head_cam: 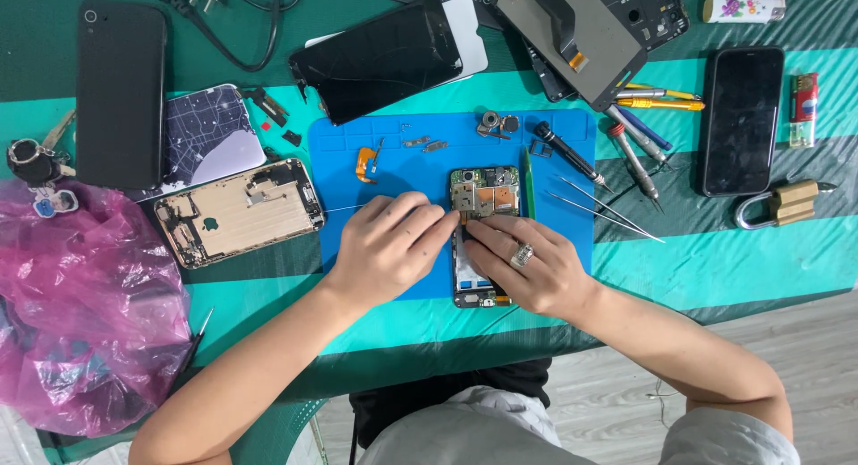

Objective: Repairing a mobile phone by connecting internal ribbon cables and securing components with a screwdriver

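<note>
An opened phone (483, 193) with its circuit board showing lies on a blue work mat (393, 156). My left hand (386, 246) rests on the mat at the phone's left side, fingertips touching the board's lower edge. My right hand (529, 266), wearing a ring, covers the lower half of the phone and presses its fingertips at the same spot. I cannot tell if either hand pinches a small part. A green pry tool (528, 183) lies just right of the phone.
Tweezers (603, 210) and screwdrivers (636, 147) lie on the right. A cracked screen (380, 58), a gutted phone frame (241, 210), a black phone (121, 89), another phone (742, 116), a padlock (778, 206) and a pink plastic bag (80, 313) surround the mat.
</note>
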